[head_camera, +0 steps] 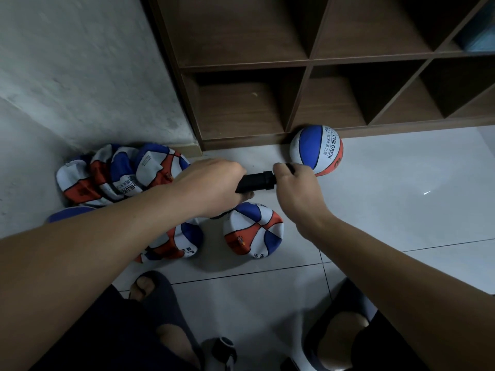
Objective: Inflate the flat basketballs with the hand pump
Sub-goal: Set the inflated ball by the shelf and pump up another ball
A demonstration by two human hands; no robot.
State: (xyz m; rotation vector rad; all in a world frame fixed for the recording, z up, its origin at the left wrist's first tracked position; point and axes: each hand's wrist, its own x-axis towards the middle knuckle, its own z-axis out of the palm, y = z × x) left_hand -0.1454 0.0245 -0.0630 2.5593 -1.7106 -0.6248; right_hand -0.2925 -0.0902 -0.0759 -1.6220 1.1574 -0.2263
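Observation:
I hold a black hand pump (257,181) level above the floor. My left hand (211,183) is shut around its barrel, and my right hand (296,188) is shut on its handle end. Just below the pump lies a flat red, white and blue basketball (253,228). Another flat one (174,243) shows under my left forearm. Several more flat balls are stacked in a pile (117,172) in the corner. One round, inflated ball (316,149) rests against the shelf base.
A brown wooden cubby shelf (308,65) stands on the far side of the tiled floor, beside a grey wall (80,62) on the left. My feet in dark slippers (155,295) are at the bottom, with a small white and black object (219,349) between them.

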